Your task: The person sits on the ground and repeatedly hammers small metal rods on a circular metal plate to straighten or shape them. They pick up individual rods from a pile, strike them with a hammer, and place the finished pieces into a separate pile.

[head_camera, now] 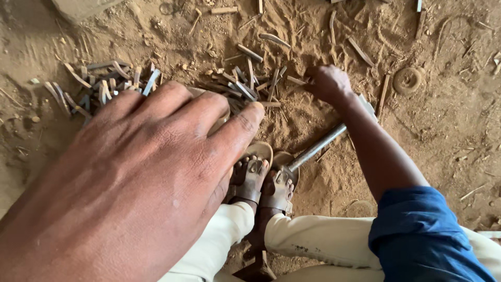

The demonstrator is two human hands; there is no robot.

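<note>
Left hand spread flat (close up); right hand touches sticks.

Dry wood, loose dirt and one bright metal bar

I see rough, matt sandy ground under a pile of dull, splintery wood strips; my right hand rests among them, my left hand looks dusty and matt. The metal rod is smooth with a faint sheen. Sandals look like worn leather, trousers pale matt cloth, the sleeve blue woven cloth.
</note>
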